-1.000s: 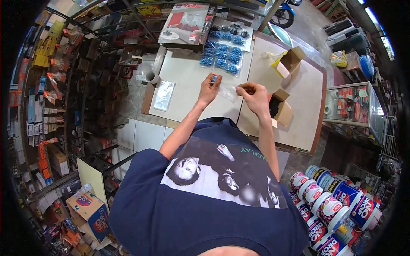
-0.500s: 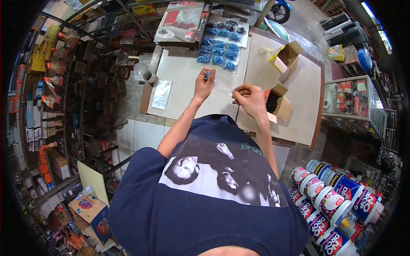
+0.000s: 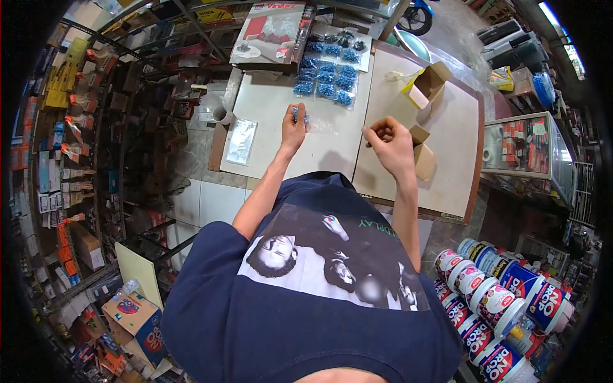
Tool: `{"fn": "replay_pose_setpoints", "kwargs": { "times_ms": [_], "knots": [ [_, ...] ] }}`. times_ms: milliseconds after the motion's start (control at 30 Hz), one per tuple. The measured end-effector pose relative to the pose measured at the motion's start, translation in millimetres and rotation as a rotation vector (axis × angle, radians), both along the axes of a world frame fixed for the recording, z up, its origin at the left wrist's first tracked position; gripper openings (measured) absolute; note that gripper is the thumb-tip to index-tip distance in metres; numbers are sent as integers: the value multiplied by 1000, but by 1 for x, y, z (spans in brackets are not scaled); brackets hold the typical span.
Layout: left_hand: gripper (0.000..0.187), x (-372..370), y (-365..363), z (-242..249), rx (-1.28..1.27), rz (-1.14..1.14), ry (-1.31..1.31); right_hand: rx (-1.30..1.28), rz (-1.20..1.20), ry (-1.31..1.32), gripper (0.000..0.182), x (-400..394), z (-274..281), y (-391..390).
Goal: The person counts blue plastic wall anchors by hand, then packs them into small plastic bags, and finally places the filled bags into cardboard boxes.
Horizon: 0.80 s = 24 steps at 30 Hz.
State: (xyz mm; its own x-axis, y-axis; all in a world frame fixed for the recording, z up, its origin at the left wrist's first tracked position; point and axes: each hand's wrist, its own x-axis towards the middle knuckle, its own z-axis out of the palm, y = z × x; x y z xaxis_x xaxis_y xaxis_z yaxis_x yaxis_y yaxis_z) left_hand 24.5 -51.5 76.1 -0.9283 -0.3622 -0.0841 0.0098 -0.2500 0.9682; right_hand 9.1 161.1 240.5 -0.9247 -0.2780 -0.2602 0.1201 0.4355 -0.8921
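Note:
My left hand (image 3: pixel 293 134) is closed around a small clear plastic bag of blue pieces (image 3: pixel 298 115), low over the pale table (image 3: pixel 262 96). The bag's transparent end stretches out to the right of my fingers. My right hand (image 3: pixel 393 150) hangs to the right, fingers curled in a pinch; anything in them is too small or hidden to name. Beyond my hands lie filled bags of blue pieces (image 3: pixel 326 80) in rows, with black-filled ones at the far end. Partly behind my right hand stands an open cardboard box (image 3: pixel 425 163), its inside mostly hidden.
Another open box with a yellow side (image 3: pixel 419 96) stands farther back. A flat stack of clear bags (image 3: pixel 241 142) lies at the left table edge. A large Vintex box (image 3: pixel 268 35) stands at the back. Paint buckets (image 3: pixel 495 306) are piled at lower right; loaded shelves (image 3: pixel 70 159) line the left.
My left hand has shifted slightly left with the bag. My right hand has moved right, away from the bag, and now covers part of the nearer open box.

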Motion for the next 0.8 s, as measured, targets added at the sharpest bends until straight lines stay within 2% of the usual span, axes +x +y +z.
{"fn": "replay_pose_setpoints", "kwargs": {
  "times_ms": [67,100,167,200,233,267,300,333,367,400,433,500,567,600,633,700,733,767,800],
  "knots": [
    [27,2,4,4,23,-13,6,55,-59,128,51,3,-13,-7],
    [27,1,12,14,32,-56,6,55,-61,130,51,5,-28,-12],
    [27,-2,21,29,41,-96,9,29,19,205,47,5,-51,-20],
    [27,-2,23,34,61,-169,-33,35,83,137,38,0,-42,-19],
    [26,-1,24,44,81,-242,-74,35,84,136,38,-5,-38,-16],
    [20,3,20,55,287,-318,-85,-39,60,162,34,-11,-35,-12],
    [20,4,15,57,286,-320,-86,-112,34,188,31,-15,-31,-9],
    [23,4,9,59,230,-455,-8,-221,22,188,25,-17,-20,-9],
    [28,4,5,61,174,-591,72,-221,16,189,25,-18,-8,-8],
    [42,4,3,70,211,-668,27,-234,34,163,23,-19,7,-7],
    [42,5,4,89,210,-672,27,-248,54,138,21,-20,16,-7],
    [48,9,10,119,46,-779,-19,-274,58,178,23,-22,20,-8],
    [50,8,15,120,74,-744,22,-386,-83,285,25,-25,25,-9],
    [47,8,17,126,16,-689,59,-375,-192,405,26,-24,28,-11],
    [45,8,17,133,-42,-632,95,-376,-191,407,26,-22,32,-13],
    [44,7,15,143,-104,-627,87,-227,-387,981,25,-12,43,-13],
    [43,8,15,146,-162,-625,73,-252,-242,1018,31,0,54,-10],
    [43,8,16,147,-162,-622,71,-254,-240,1016,31,7,63,-10],
    [42,8,18,148,-73,-631,112,-197,66,1059,37,13,70,-10]
  ]
}}
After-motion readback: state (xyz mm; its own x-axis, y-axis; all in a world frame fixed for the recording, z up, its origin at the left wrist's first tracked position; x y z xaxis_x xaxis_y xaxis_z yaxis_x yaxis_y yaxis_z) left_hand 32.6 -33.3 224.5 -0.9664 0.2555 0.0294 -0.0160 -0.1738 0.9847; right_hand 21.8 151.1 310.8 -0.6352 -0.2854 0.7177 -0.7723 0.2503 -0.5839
